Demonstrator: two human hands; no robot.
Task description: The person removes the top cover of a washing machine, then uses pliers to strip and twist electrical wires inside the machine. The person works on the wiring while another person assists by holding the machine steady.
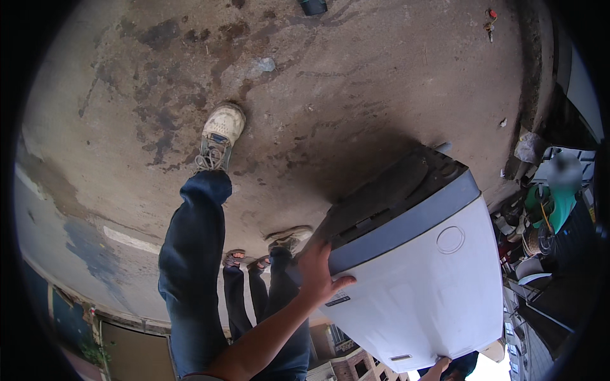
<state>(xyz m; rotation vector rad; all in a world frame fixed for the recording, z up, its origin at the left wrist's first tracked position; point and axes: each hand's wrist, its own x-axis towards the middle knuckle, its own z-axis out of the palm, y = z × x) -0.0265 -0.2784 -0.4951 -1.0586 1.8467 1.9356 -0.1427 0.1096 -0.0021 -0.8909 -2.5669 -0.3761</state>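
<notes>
A large white box-shaped appliance (419, 279), looking like a washing machine, is tilted on the right with its dark hollow underside facing the ground. A grey band (406, 222) runs round its base. My left hand (318, 273) is closed on the corner of this base, thumb against the white side and fingers wrapped over the grey edge. At the appliance's opposite edge, low in the picture, my right hand (438, 367) grips it; only part of that hand shows, and the cut-off view hides its palm.
My shoe (223, 124) stands on stained concrete (356, 82). Another person's sandalled feet (235, 256) are behind my legs. Piled clutter with a green item (562, 206) lines the right side. A dark container (313, 6) sits at the top, and a pale scrap (265, 64) lies on the ground.
</notes>
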